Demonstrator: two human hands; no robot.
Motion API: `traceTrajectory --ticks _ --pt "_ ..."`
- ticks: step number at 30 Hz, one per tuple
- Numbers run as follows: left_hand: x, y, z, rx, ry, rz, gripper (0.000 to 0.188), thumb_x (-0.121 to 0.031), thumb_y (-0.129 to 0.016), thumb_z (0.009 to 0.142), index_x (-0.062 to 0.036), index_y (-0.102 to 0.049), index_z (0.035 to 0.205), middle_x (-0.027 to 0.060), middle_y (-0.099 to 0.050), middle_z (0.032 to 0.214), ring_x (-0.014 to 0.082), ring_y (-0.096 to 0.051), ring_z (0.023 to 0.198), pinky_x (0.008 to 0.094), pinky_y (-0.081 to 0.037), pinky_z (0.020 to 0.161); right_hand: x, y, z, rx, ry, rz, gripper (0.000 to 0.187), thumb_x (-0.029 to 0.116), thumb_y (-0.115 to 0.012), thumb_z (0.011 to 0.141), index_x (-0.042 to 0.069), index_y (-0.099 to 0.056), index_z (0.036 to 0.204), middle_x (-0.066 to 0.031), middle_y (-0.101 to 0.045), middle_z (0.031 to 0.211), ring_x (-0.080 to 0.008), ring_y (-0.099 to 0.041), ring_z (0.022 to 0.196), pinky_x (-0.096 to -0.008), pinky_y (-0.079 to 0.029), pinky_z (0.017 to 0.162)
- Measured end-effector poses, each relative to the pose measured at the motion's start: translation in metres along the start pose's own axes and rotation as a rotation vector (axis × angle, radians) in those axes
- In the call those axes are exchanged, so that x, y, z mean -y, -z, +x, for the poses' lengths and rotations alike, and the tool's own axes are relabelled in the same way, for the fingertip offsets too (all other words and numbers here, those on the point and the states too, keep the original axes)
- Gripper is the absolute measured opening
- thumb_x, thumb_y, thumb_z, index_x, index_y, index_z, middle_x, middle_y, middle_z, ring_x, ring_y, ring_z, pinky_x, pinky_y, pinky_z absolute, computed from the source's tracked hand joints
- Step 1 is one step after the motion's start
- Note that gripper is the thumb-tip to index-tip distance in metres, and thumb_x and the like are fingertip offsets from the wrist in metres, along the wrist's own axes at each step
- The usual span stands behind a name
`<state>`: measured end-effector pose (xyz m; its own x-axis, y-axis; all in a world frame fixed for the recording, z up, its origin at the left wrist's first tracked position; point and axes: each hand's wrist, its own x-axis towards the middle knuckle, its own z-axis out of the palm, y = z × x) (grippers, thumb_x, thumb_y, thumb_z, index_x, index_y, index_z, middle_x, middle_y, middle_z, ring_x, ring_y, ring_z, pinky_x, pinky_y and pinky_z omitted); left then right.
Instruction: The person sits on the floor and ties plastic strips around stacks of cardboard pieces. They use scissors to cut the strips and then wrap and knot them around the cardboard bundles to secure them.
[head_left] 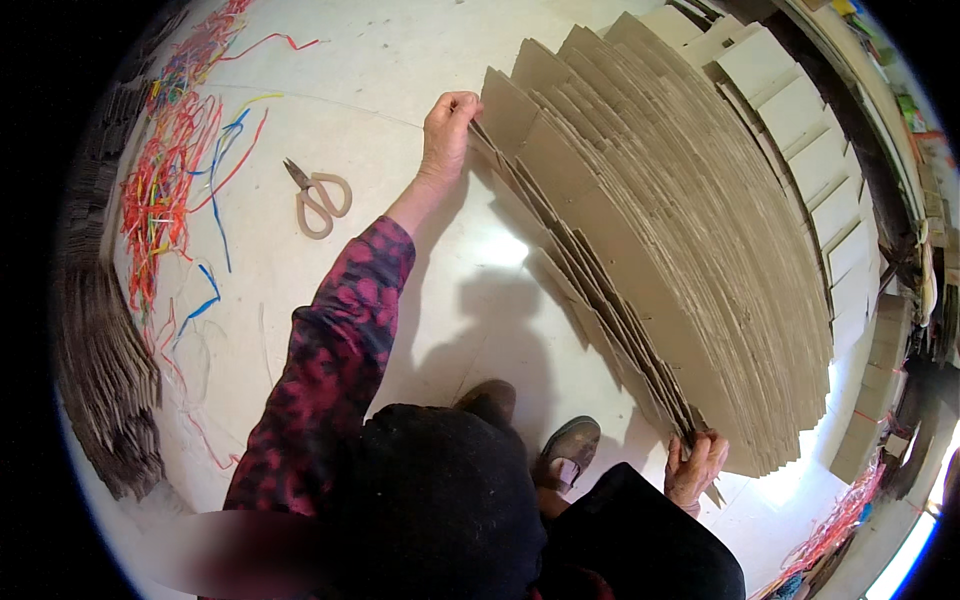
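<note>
A long row of flat brown cardboard sheets point(680, 230) stands on edge, curving across the right half of the view. Along its near side, a few sheets point(590, 290) lean apart from the rest. My left hand point(452, 130) pinches the far upper end of these near sheets, its fingers closed. At their opposite end, low on the right, my right hand point(697, 465) grips the lower corner, fingers curled round the edges. A pair of scissors point(318, 198) with beige handles lies on the floor left of my left forearm.
Tangled red, yellow and blue plastic strapping point(165, 200) lies along the left. Beyond it stands a stack of dark cardboard point(105, 380). White-faced sheets point(800, 120) line the far right. More red strapping point(835, 525) is at the lower right. My shoes point(572, 440) are on the pale floor point(350, 60).
</note>
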<state>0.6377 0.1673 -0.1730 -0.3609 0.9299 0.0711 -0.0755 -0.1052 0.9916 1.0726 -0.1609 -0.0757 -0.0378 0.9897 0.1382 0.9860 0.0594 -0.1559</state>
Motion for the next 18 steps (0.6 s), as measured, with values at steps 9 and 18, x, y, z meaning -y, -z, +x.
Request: traceTrajectory --ticks 9,18 --pt "0.006 -0.004 0.043 -0.169 -0.088 0.084 0.028 -0.028 -0.055 0.089 -0.0005 -0.06 0.09 0.0033 -0.057 0.079 0.0117 -0.049 0.079 0.028 -0.042 0.072 0.019 -0.013 0.037 0.084 0.09 -0.094 0.025 0.01 -0.066 0.075 0.006 -0.058 0.099 -0.0117 -0.053 0.087 -0.03 -0.049 0.079 -0.0419 -0.035 0.071" --pt "0.001 -0.01 0.048 0.261 0.014 -0.094 0.038 -0.036 -0.041 0.095 -0.0047 -0.059 0.106 0.0086 -0.065 0.105 0.017 -0.055 0.095 0.032 -0.038 0.088 0.007 -0.006 0.056 0.188 0.107 -0.035 0.03 0.021 -0.065 0.078 0.001 -0.056 0.097 -0.0262 -0.033 0.141 -0.0465 -0.033 0.128 -0.0596 -0.025 0.106"
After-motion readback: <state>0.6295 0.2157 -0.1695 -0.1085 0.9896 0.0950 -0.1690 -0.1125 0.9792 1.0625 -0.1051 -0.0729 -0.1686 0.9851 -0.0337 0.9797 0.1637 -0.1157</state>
